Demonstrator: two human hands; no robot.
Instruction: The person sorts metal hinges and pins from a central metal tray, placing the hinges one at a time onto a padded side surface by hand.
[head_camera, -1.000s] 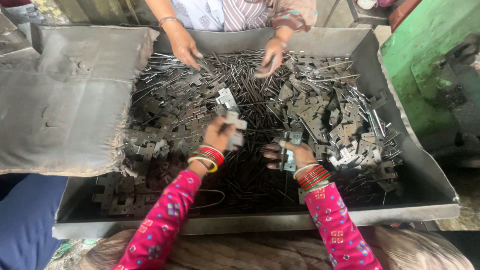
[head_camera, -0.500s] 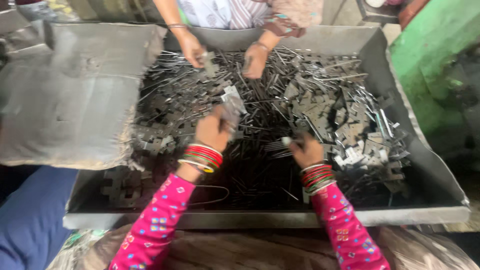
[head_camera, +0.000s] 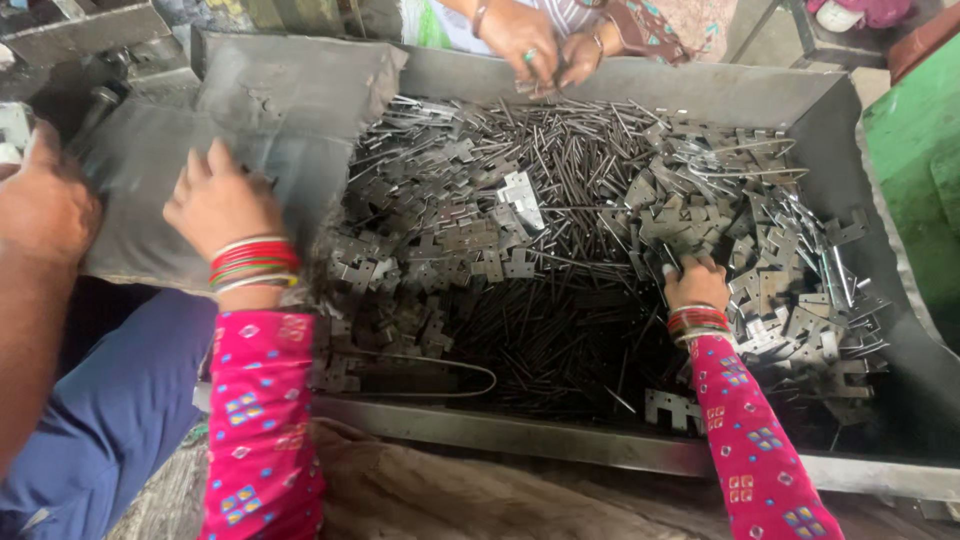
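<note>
Gripless for the moment, the left hand (head_camera: 222, 205) lies flat with fingers spread on the grey sheet (head_camera: 270, 110) that drapes over the left wall of the metal tray (head_camera: 560, 440), holding nothing; red and white bangles ring its wrist above a pink patterned sleeve. The right hand (head_camera: 697, 283) reaches into the right half of the tray and presses down among the flat hinge plates (head_camera: 760, 290), its fingers curled into the heap, though whether its grip has closed on a plate cannot be told. Thin metal pins (head_camera: 560, 330) lie thick across the tray's middle, and a small assembled hinge (head_camera: 522, 198) rests on the pile toward the tray's centre. At the tray's far wall another person's hands (head_camera: 545, 50) work together on a piece. Left of the tray, a third person's forearm (head_camera: 40, 230) and blue-trousered leg (head_camera: 100, 400) show.
</note>
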